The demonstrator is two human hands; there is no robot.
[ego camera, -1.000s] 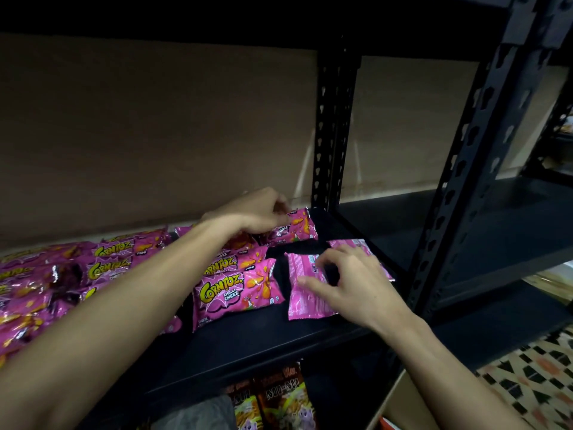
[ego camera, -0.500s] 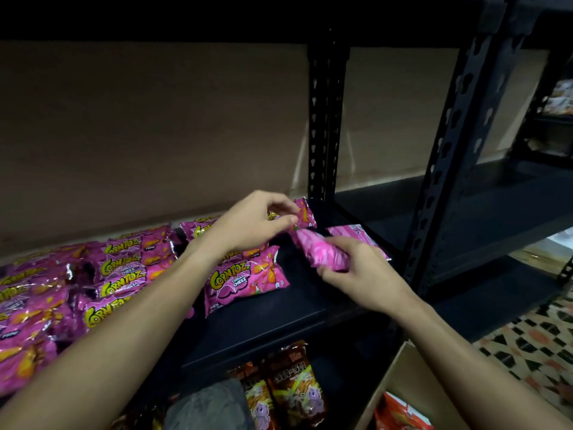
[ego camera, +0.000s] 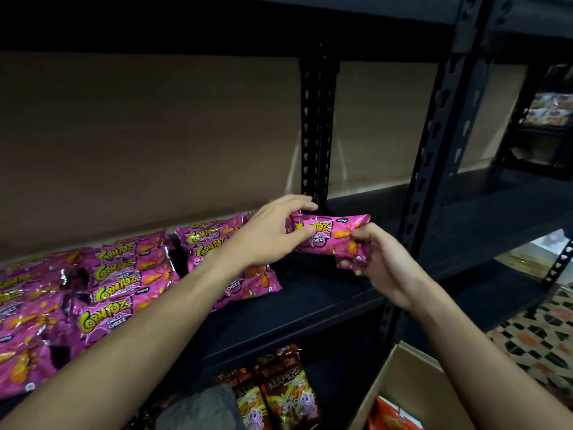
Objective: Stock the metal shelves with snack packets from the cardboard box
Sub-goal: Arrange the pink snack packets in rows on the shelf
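Holding one packet (ego camera: 331, 235) just above the shelf (ego camera: 310, 308), the left hand (ego camera: 269, 234) pinches its left end and the right hand (ego camera: 381, 265) grips its lower right corner. A pink row (ego camera: 102, 293) already fills the shelf's left part; the right part lies bare. The box (ego camera: 400, 383) below shows an orange pack (ego camera: 390, 414) inside, so I'd judge the stocking partway done
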